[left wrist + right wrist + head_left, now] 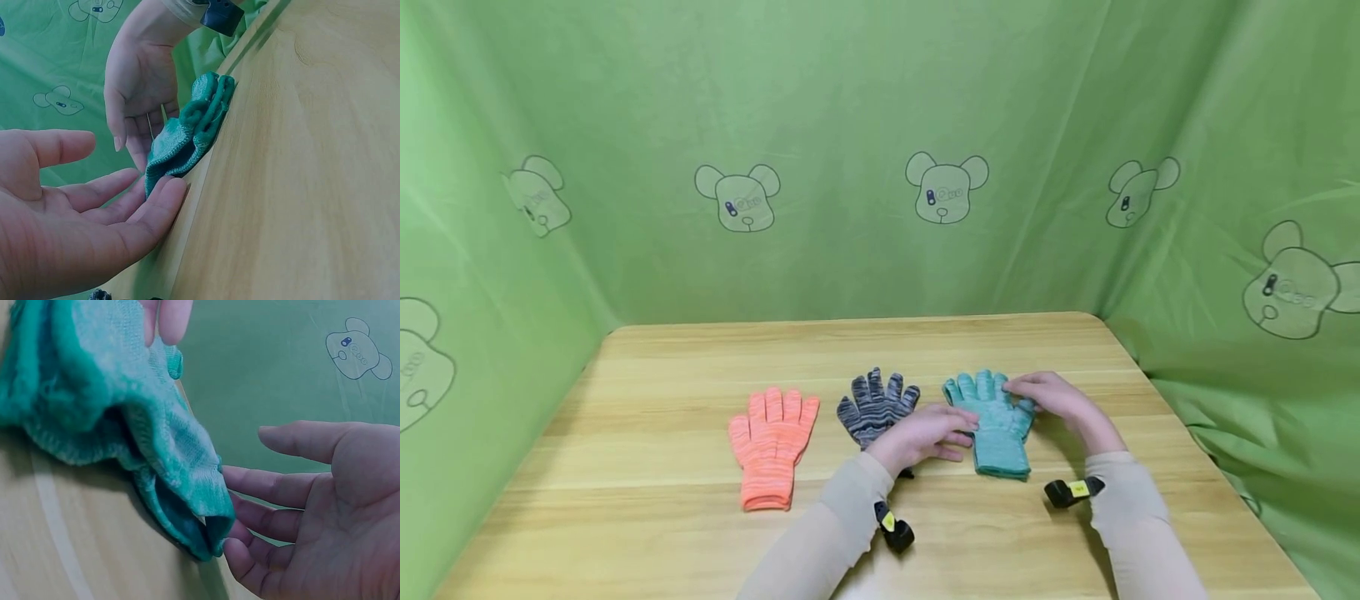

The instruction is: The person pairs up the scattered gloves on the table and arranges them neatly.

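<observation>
A teal knit glove (1002, 437) lies on the table with its cuff toward the person, between the two hands. My left hand (925, 433) comes over its left side with loosely extended fingers, and in the left wrist view its fingertips meet the edge of the glove (172, 140), the thumb held apart. On the other side, my right hand (1060, 402) reaches in at the glove's fingers. The right wrist view has that hand (325, 519) with its fingertips right at the teal fabric (194, 456) and its thumb raised away.
Left of the teal glove is a dark grey striped glove (872, 408), partly covered by the left hand and forearm. An orange glove (771, 446) lies flat farther left. Green curtains (850, 267) with bear-head prints surround the wooden table (647, 467).
</observation>
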`<state>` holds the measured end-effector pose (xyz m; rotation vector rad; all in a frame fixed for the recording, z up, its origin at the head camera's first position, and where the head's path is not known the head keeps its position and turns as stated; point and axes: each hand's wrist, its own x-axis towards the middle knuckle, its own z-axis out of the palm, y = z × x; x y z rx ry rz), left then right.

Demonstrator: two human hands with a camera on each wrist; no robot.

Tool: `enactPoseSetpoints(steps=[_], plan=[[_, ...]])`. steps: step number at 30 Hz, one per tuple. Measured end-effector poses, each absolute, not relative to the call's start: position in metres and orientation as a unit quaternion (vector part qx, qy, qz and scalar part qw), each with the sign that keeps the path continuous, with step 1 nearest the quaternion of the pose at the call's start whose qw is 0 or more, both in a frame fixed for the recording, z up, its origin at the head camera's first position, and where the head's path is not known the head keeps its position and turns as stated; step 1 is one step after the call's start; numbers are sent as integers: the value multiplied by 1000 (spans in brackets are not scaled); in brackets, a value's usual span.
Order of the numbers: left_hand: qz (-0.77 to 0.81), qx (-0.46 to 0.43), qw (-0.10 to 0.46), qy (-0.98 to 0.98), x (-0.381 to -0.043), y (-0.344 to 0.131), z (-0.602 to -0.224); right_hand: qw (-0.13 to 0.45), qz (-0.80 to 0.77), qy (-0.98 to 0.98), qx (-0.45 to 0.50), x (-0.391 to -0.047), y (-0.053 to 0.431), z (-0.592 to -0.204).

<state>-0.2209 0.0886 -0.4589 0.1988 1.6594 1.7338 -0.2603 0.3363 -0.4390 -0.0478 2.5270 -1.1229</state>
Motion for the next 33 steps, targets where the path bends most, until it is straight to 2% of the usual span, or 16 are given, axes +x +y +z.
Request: enactPoseSetpoints(steps=[9, 20, 33], plan=[[679, 73, 354, 639, -223, 88, -461, 185, -386, 903, -17, -260, 337, -440], [715, 42, 314, 623, -231, 82, -460, 170, -416, 892, -37, -252, 344, -425], [710, 37, 318, 627, -232, 81, -464, 221, -431, 873, -54, -245, 359, -427]])
